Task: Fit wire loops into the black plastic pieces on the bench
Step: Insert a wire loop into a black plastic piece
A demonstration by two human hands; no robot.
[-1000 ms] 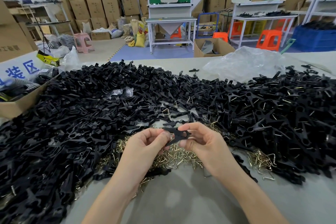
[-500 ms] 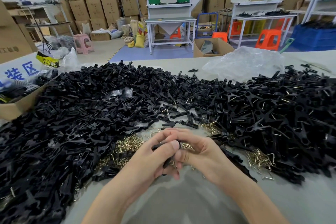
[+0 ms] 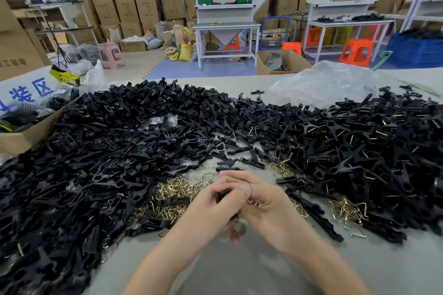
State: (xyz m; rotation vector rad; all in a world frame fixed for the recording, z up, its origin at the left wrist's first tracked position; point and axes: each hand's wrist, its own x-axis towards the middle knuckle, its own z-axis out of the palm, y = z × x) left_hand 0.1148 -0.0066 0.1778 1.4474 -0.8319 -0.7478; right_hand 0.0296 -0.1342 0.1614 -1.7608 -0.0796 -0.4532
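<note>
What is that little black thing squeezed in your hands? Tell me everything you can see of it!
It is a small black plastic piece, matte and dark. Only a sliver shows up top and a tip below, since the left hand and right hand both curl round it. It is held over the grey bench, near the gold wire loops. Any loop in it is hidden.

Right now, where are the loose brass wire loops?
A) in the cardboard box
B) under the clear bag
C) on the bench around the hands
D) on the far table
C: the wire loops lie on the bench around the left hand and right hand.
</note>
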